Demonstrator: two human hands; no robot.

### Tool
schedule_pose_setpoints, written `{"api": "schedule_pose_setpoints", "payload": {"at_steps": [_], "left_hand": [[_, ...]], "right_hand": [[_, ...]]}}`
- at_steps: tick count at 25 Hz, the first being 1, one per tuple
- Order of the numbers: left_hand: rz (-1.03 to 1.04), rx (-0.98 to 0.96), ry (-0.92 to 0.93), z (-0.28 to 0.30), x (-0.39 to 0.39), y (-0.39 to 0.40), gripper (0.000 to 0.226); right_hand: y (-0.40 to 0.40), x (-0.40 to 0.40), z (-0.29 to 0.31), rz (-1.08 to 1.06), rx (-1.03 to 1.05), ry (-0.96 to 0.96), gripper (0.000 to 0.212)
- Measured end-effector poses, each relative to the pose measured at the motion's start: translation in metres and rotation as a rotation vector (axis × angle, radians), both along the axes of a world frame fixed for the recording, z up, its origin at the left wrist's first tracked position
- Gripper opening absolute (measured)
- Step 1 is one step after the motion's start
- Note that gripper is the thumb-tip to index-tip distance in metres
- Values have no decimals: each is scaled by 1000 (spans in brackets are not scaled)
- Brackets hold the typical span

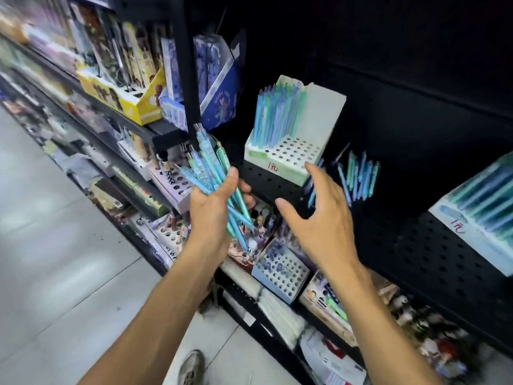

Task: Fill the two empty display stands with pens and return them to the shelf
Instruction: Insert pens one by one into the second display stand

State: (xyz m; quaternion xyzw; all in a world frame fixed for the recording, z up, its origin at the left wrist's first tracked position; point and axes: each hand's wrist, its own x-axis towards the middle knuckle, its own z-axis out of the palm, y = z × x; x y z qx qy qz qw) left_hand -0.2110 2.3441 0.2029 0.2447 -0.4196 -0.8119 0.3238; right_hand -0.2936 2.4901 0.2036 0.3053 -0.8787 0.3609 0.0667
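Head view: left hand (211,215) grips slim plastic pens (215,173); perforated stand (288,154) nearby.

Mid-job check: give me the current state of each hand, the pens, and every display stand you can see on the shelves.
Left hand: grips a bundle of pens.
Bundle of pens: fanned out, off the shelf.
Right hand: fingers spread, holds nothing, beside the white stand.
White stand: on the shelf, part filled, front holes empty.
Loose pens: lying on the shelf behind it.
Right-edge stand: full of pens.
Lower stand: mostly empty holes.
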Motion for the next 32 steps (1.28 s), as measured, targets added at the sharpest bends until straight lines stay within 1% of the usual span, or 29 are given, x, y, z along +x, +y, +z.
{"api": "schedule_pose_setpoints", "payload": {"at_steps": [3,7,10,13,17,20,22,26,29,32], "left_hand": [[38,42,-57,-21,33,27,25],[115,100,-139,-62,74,43,8],[138,176,-217,-106,97,40,8],[143,317,-332,-173,112,34,9],[132,456,-469,-291,125,27,10],[115,483,-551,-384,137,24,12],[101,496,-600,-458,145,22,12],[84,473,-688,-610,149,20,9],[58,437,-754,-728,148,27,9],[-2,380,-804,-833,135,33,11]], "right_hand": [[34,31,-30,50,21,-50,76],[69,72,-78,79,73,-41,75],[82,99,-126,80,123,-148,78],[87,127,-200,45,276,-304,83],[87,165,-319,-14,462,-445,85],[83,181,-412,-75,522,-531,83],[79,188,-484,-106,544,-604,84],[80,192,-642,-154,575,-708,84],[83,190,-765,-220,593,-761,80],[84,183,-883,-350,543,-899,79]]}}
